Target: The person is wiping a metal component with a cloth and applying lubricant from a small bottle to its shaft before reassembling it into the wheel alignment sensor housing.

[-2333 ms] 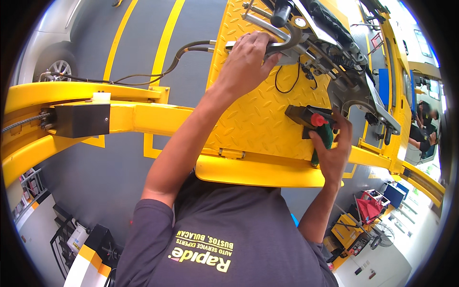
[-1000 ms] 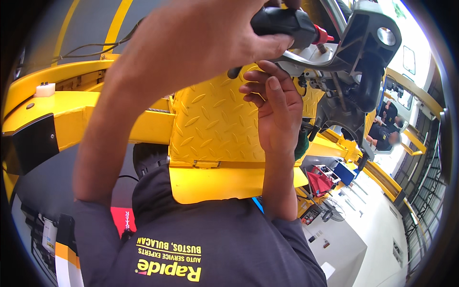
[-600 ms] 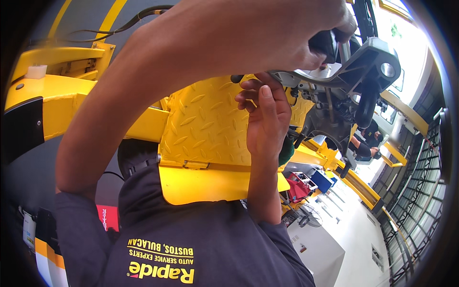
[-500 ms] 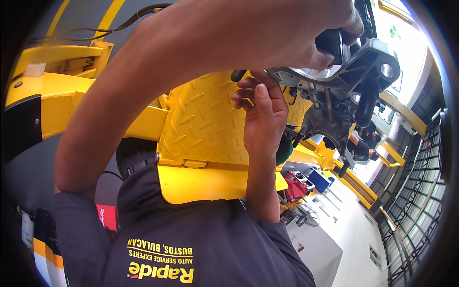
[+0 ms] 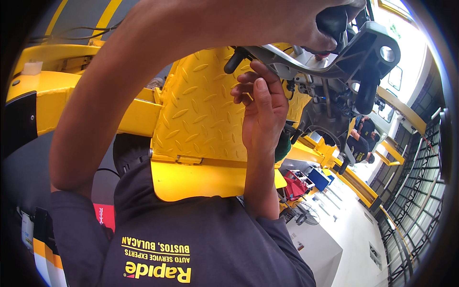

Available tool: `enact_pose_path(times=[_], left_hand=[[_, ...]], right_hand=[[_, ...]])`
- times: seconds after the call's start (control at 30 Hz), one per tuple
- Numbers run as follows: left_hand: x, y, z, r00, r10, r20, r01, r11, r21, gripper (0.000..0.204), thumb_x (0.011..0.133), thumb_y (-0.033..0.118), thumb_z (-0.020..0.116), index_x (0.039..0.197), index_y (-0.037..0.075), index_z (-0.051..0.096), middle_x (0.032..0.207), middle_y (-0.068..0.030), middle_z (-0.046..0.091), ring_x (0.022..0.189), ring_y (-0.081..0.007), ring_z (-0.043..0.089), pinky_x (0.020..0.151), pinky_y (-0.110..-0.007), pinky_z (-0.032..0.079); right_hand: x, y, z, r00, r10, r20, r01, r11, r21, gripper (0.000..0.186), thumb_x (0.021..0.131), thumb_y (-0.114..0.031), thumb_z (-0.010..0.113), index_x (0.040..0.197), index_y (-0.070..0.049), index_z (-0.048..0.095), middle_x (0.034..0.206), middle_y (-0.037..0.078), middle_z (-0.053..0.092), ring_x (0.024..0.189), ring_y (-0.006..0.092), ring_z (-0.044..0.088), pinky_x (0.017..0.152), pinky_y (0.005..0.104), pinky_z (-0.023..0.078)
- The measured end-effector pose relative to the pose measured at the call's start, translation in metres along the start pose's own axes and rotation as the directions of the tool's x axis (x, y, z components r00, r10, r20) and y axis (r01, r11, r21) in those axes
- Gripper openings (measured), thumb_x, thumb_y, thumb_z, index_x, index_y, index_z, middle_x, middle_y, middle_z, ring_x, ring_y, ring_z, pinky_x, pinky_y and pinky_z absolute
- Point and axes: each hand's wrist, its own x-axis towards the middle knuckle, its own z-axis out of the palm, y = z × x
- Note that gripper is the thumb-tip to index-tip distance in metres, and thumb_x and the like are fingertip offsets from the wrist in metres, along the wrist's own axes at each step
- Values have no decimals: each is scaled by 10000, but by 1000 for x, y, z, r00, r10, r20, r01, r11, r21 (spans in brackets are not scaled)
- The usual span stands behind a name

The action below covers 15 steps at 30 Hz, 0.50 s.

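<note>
My left hand (image 5: 306, 28) reaches across the top from the left, its fingers wrapped round a black knob-like piece (image 5: 331, 24) on a grey metal bracket (image 5: 344, 62). A bit of red shows under that piece. Black rounded pegs stick out of the bracket, one peg (image 5: 235, 60) at its left end and another peg (image 5: 367, 92) at its right. Below the bracket is my right hand (image 5: 262, 103), palm turned up, fingers loosely bent and apart with nothing in them. Its fingertips are close to the bracket's underside; whether they touch cannot be told.
A yellow tread plate (image 5: 201, 110) with a folded lip stands behind my right hand, joined to yellow beams (image 5: 138, 117). Other people (image 5: 362, 138) are farther off at right. A fan (image 5: 306, 214) and a red cart (image 5: 295, 184) stand beyond.
The bracket and my left hand sit slightly higher in the picture, and more of the left peg shows. My right hand keeps nearly the same pose below.
</note>
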Motion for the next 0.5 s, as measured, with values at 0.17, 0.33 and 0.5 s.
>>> enact_pose_path(times=[0.17, 0.33, 0.5], left_hand=[[7, 5, 10, 997, 64, -35, -46, 925, 378, 289, 888, 135, 866, 1088, -31, 740, 961, -165, 772, 1015, -293, 735, 925, -414, 586], [-4, -17, 31, 953, 225, -205, -80, 836, 543, 500, 869, 234, 895, 1273, -9, 730, 1153, -199, 751, 1192, -334, 683, 1032, -413, 565], [4, -25, 23, 949, 205, -239, -115, 933, 341, 632, 862, 290, 907, 1375, -4, 683, 1242, -199, 733, 1233, -337, 668, 1057, -421, 558]], right_hand=[[0, 4, -4, 1000, -13, -16, 13, 1000, 11, 338, 1098, -210, 659, 1379, -22, 678, 1101, 94, 780, 887, 153, 755, 779, 289, 560], [0, 2, -4, 999, -21, 31, 21, 1000, 4, 366, 1102, -201, 648, 1414, -8, 653, 1139, 115, 757, 914, 179, 737, 785, 310, 550], [0, 1, -1, 999, -35, 6, 35, 999, 11, 339, 1094, -188, 656, 1385, -15, 678, 1092, 88, 776, 873, 148, 743, 762, 285, 550]])
